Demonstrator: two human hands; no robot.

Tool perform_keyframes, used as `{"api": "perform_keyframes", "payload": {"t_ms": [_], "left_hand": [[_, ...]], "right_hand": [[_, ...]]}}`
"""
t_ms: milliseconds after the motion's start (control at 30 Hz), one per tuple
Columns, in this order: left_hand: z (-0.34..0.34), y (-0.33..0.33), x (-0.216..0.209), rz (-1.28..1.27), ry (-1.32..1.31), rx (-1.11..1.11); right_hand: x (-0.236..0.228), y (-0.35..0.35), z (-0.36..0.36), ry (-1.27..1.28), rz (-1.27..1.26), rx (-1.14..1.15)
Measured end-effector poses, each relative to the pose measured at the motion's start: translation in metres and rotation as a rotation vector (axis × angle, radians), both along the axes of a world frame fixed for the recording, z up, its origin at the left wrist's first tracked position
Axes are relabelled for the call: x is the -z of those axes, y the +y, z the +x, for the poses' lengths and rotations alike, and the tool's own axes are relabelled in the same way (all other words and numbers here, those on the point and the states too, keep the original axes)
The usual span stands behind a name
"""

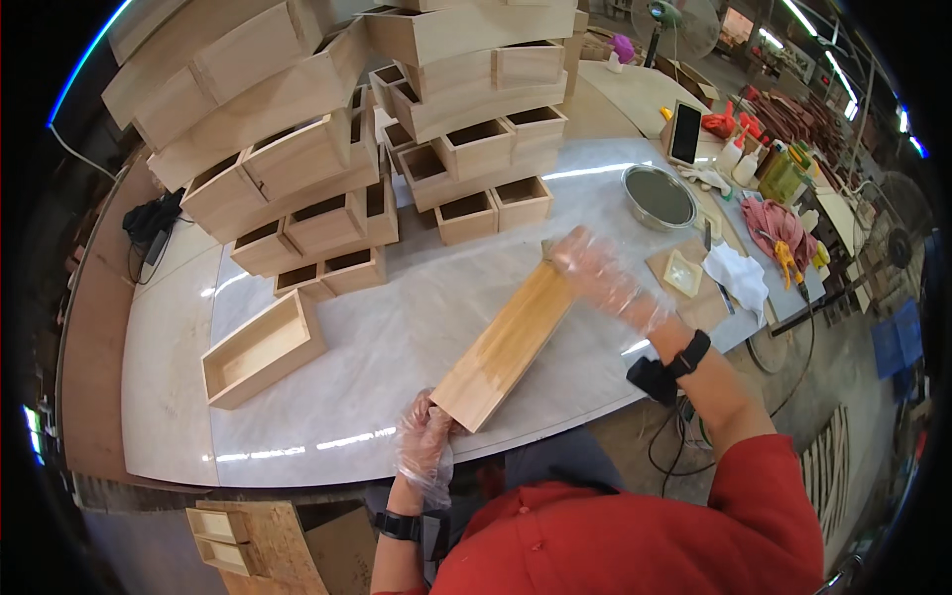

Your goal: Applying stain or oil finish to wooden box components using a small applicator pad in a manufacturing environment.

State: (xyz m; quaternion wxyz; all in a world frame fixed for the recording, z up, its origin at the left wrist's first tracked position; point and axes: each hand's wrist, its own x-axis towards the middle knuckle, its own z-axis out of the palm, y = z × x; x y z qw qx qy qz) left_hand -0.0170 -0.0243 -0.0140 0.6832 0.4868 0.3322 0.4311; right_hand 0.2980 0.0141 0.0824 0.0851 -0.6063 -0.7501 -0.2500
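Note:
A long wooden box (511, 342) lies slantwise in front of me, one smooth long face upward. That face looks darker and wet over its far part and paler at the near end. My left hand (424, 434), in a clear plastic glove, is closed around the near left corner. At the far end my right hand (587, 263), also gloved, presses down with fingers bent together. A small edge of something shows by its fingertips, but its kind is hidden. An open wooden drawer box (263, 352) rests to the left.
Tall stacks of wooden boxes (297, 218) stand at the back of the grey-covered table (367, 347). To the right are a metal bowl (635, 210) of dark liquid, a small pale dish (682, 275), a white cloth (736, 278), a pink rag (778, 228), bottles (746, 166) and a phone (684, 133).

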Motion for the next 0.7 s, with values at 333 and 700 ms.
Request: {"api": "perform_keyframes", "payload": {"t_ms": [333, 700], "left_hand": [[0.001, 0.001, -0.002, 0.038, 0.065, -0.013], [0.005, -0.001, -0.008, 0.039, 0.039, -0.008]], "right_hand": [[-0.021, -0.013, 0.005, 0.055, -0.308, 0.226], [0.016, -0.008, 0.033, 0.383, -0.042, 0.133]]}}
